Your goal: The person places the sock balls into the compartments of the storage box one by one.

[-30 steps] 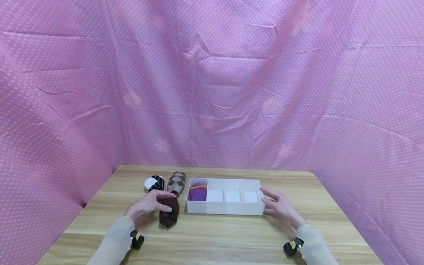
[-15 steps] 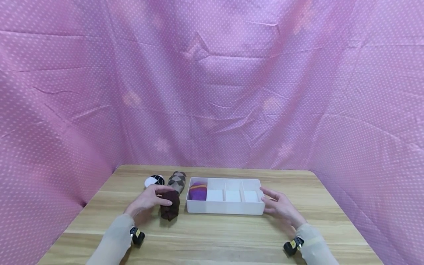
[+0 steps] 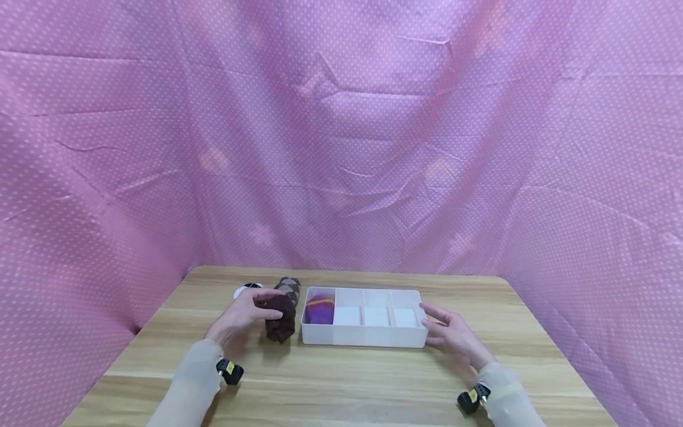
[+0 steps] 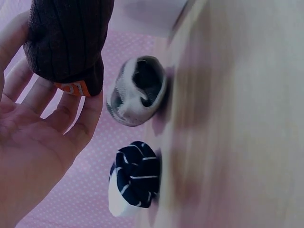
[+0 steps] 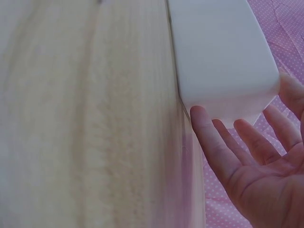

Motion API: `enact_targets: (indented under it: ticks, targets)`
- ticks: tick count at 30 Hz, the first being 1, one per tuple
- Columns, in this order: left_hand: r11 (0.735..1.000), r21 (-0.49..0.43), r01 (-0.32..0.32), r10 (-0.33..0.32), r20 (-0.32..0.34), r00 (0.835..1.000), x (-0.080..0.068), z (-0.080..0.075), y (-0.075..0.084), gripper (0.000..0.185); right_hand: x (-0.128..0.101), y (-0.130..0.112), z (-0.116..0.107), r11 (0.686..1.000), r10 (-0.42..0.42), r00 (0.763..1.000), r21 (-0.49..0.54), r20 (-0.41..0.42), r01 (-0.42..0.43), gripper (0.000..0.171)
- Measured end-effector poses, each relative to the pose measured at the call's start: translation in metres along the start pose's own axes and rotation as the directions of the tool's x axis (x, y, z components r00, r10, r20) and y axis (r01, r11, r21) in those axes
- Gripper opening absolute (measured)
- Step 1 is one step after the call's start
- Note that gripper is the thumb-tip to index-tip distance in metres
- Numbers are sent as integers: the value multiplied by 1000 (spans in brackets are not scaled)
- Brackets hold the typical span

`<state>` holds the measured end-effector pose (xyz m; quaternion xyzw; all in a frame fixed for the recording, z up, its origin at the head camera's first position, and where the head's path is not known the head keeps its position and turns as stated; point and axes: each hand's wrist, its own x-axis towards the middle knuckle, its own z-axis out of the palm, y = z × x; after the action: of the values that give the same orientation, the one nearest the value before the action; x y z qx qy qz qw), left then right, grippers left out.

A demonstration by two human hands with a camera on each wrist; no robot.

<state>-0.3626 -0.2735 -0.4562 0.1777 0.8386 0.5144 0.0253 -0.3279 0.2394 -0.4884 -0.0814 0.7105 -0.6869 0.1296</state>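
Head view: the left hand [image 3: 246,311] is holding a dark brown sock [image 3: 281,325] just left of the white divided box [image 3: 363,337], while the right hand [image 3: 459,335] is touching the box's right end; the step in hand is apparently a sock transfer, probably calling next for clearance over the box wall. Left wrist view: thumb and fingers are gripping the sock above the table [image 4: 242,118], palm facing the camera. Right wrist view: outstretched fingers [image 5: 216,147] are steadying the box end, grasping nothing.
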Motion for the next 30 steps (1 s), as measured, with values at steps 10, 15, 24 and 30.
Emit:
enact_targets:
  ticks: [10,15,24,30]
  targets:
    - [996,-79,-49,49,5,999,3,14,16,52,-4,4,-3,1000,2,1000,20,24,-3,69]
    - [990,-131,-50,50,-4,999,5,27,27,54,-5,5,-4,1000,-7,1000,-3,19,7,68]
    - [986,-168,-15,10,-33,999,8,43,41,56,-8,6,-6,1000,-18,1000,-19,22,18,67]
    - [986,-150,-70,63,-54,997,11,57,45,54,-12,8,-8,1000,-14,1000,-2,25,14,67]
